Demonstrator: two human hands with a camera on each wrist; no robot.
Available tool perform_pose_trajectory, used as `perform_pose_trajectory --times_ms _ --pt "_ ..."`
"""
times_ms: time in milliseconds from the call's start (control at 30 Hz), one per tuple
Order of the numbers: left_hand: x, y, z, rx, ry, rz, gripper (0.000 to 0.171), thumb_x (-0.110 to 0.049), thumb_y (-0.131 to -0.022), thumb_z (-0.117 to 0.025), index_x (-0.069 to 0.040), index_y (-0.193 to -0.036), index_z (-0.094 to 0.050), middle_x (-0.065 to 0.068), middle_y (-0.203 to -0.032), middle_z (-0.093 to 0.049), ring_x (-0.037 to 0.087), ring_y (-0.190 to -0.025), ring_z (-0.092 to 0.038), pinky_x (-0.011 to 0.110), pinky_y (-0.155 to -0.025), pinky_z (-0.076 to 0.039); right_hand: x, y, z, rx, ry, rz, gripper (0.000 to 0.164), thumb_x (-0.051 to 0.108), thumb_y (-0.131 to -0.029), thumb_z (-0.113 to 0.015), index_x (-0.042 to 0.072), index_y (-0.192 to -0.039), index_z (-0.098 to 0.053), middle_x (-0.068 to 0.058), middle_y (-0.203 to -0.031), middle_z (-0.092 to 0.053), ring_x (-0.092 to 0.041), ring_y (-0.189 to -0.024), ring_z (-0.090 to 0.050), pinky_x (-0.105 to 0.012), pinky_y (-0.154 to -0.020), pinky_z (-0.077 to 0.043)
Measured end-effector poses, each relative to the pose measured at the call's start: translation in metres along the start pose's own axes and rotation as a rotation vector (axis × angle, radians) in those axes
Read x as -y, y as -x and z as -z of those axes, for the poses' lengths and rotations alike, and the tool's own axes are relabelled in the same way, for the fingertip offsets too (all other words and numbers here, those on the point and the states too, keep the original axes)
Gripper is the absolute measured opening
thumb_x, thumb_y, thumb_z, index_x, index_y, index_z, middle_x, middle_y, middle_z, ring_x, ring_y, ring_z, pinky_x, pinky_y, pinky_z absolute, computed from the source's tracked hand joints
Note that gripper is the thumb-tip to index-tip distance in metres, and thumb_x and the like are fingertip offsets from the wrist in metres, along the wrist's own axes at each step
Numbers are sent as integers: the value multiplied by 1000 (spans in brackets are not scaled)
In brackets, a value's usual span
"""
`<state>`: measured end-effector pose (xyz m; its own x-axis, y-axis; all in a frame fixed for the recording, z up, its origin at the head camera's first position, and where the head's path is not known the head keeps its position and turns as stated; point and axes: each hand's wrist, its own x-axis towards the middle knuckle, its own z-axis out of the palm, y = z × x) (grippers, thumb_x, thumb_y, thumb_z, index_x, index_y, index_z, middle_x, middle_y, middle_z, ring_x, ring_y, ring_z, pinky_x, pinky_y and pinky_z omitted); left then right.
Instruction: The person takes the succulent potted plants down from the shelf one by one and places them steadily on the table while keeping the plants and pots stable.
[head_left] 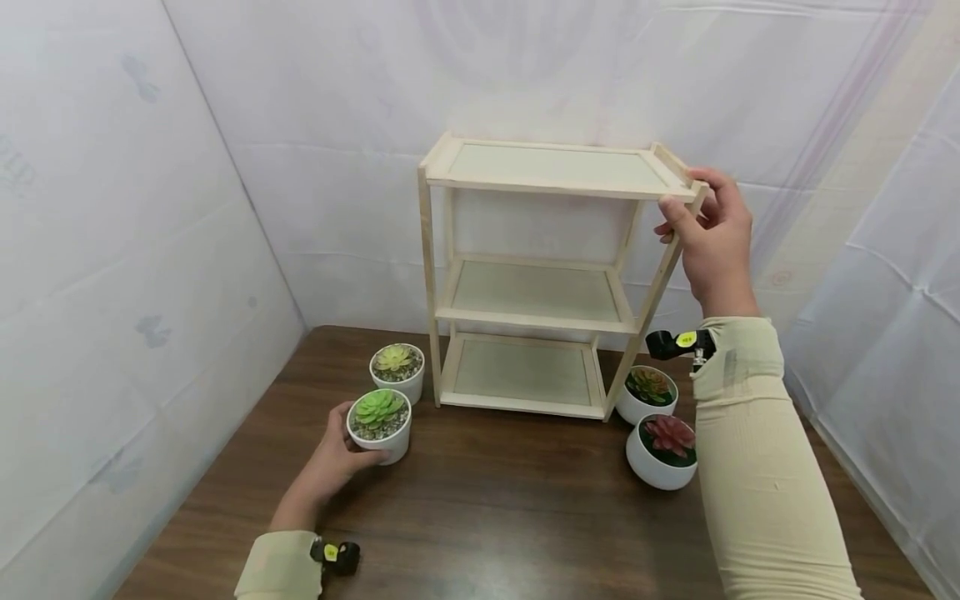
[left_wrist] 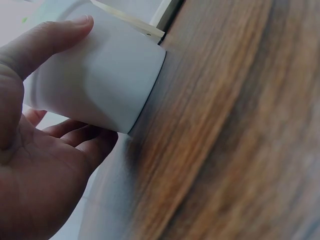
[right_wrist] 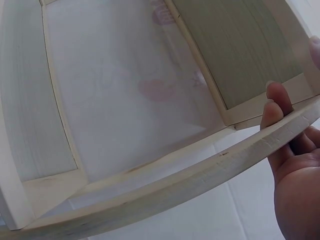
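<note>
In the head view my left hand (head_left: 335, 457) grips a white potted succulent (head_left: 379, 410) with bright green leaves, thumb across the front and fingers around the far side. The left wrist view shows the pot's white wall (left_wrist: 112, 70), its base right at the brown tabletop. My right hand (head_left: 718, 242) holds the upper right corner of a pale three-tier wooden shelf (head_left: 558, 190). Fingers of that hand wrap the front post (right_wrist: 200, 177) in the right wrist view. All three tiers of the shelf are bare.
Behind the held pot, left of the shelf, stands a yellow-green succulent (head_left: 397, 367) in a white pot. To the right are an orange-green succulent (head_left: 651, 387) and a red one (head_left: 666, 442) in white pots. White cloth walls (head_left: 337, 167) enclose the wooden table (head_left: 487, 508).
</note>
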<state>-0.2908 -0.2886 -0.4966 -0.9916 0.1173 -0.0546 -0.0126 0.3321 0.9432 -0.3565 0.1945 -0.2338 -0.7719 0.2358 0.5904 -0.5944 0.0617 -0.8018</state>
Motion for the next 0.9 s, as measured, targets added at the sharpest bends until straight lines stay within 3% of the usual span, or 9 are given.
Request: perform_pose_trajectory --times_ms 100,167,267,433,633,767,900 --pt "0 1 0 -1 2 -4 103 -13 -75 -84 -7 -145 -8 19 -151 -32 31 -140 -33 16 -102 -37 -1 0 -1 2 4 4 47 16 -84 -76 15 -127 -57 -5 -105 -63 -12 -63 -64 -17 -62 -55" --pt "1 1 1 0 5 -5 103 -12 -76 -84 -7 -145 -8 20 -150 -33 32 -140 -33 12 -98 -36 -1 0 -2 7 11 1 47 16 -84 -76 16 -127 -57 -4 -106 -63 -12 -63 -64 -17 -62 -55" --pt "1 1 2 -1 -6 -8 104 -13 -75 -84 -7 -145 -7 21 -151 -32 33 -141 -32 22 -104 -37 -1 -1 -2 15 20 -3 47 16 -85 -75 17 -128 -56 -4 -108 -62 -12 -64 -64 -17 -63 -55" --pt "0 -1 3 9 -18 -6 106 -13 -76 -83 -4 -146 -4 23 -152 -30 36 -143 -29 47 -114 -29 0 -1 -2 35 18 -11 47 15 -86 -74 17 -129 -55 -4 -110 -61 -12 -65 -65 -17 -63 -55" --pt "-10 2 8 34 -63 -11 116 -17 -77 -84 -9 -152 4 26 -155 -22 41 -143 -25 52 -114 -28 4 1 1 100 -17 -29 48 12 -89 -71 17 -133 -53 -5 -116 -57 -14 -69 -66 -19 -67 -56" --pt "-23 4 12 62 -172 -6 118 -29 -78 -82 -14 -155 7 26 -157 -14 45 -144 -21 59 -114 -25 7 3 4 148 114 -46 64 19 -91 -68 27 -147 -39 -9 -138 -51 -12 -91 -64 -17 -75 -54" --pt "-38 5 17 95 -277 19 113 -41 -82 -77 -16 -156 4 28 -158 -15 47 -144 -18 65 -112 -24 5 8 9 190 320 -66 77 30 -94 -62 37 -154 -15 -5 -156 -35 -18 -125 -52 -24 -99 -48"
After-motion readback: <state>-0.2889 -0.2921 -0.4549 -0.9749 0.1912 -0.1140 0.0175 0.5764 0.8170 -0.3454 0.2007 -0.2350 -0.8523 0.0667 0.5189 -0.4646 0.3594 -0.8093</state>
